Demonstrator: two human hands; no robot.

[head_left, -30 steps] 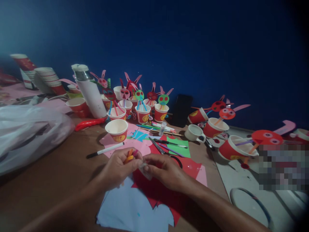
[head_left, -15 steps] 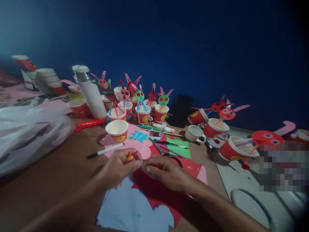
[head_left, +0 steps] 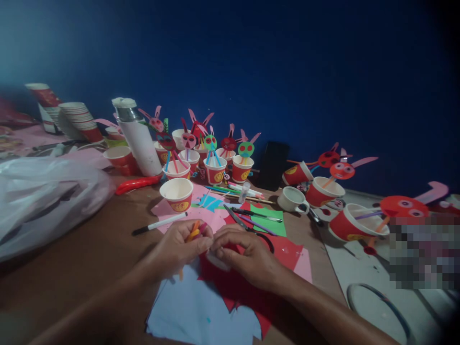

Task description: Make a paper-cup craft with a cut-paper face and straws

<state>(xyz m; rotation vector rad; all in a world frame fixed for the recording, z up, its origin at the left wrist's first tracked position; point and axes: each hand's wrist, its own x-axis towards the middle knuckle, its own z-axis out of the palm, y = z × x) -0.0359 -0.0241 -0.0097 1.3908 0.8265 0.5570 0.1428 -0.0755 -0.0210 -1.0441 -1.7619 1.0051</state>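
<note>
My left hand is closed around several orange and magenta sticks, whose upper ends poke out between thumb and fingers. An orange end also shows below the hand. Touching it at the fingertips is my right hand, its fingers curled and pressed together. A pale, clear object shows under the right fingers, too blurred to name. Both hands are above red paper and a light blue sheet. Black scissors lie just beyond the right hand.
A white marker and a paper cup are beyond my left hand. Cups with paper rabbit faces stand behind. A mug is at right; a white bottle and a plastic bag are at left.
The view has shifted slightly, so the table's things appear a little further right. The pale object under my right fingers shows more now. The left hand still holds the sticks.
</note>
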